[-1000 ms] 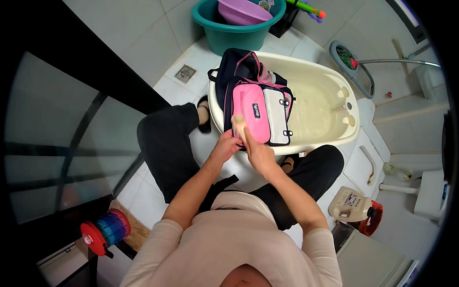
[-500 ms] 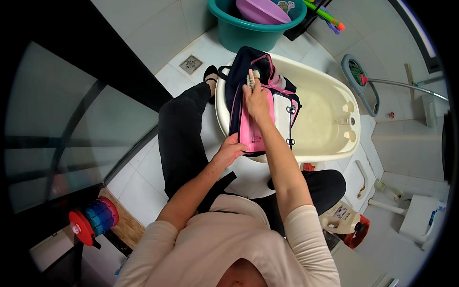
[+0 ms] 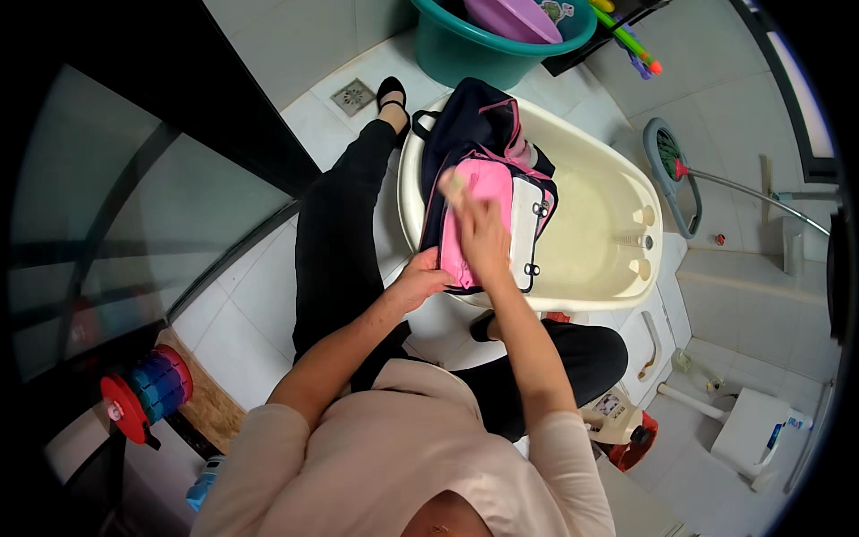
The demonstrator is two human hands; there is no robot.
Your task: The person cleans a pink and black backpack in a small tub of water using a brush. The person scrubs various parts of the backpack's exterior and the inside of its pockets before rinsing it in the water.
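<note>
A navy, pink and white backpack (image 3: pixel 490 192) lies over the left end of a cream baby bathtub (image 3: pixel 608 294). My right hand (image 3: pixel 484 237) is closed around a scrub brush (image 3: pixel 455 186), smeared by motion, over the bag's pink panel. Its bristles cannot be made out now. At the bag's near left corner, my left hand (image 3: pixel 422 279) grips the backpack's edge, thumb on top of the pink fabric. The fingers beneath are hidden.
A teal tub (image 3: pixel 501 58) holding a purple basin (image 3: pixel 514 20) stands beyond the bathtub. To the right, a mop (image 3: pixel 761 183) leans in a grey bucket (image 3: pixel 673 170). A beige jug (image 3: pixel 617 418) sits by my right knee. A floor drain (image 3: pixel 353 97) lies at far left.
My right hand has drawn the brush nearer to me along the pink panel. My left hand keeps its hold on the bag's corner. The view has shifted slightly.
</note>
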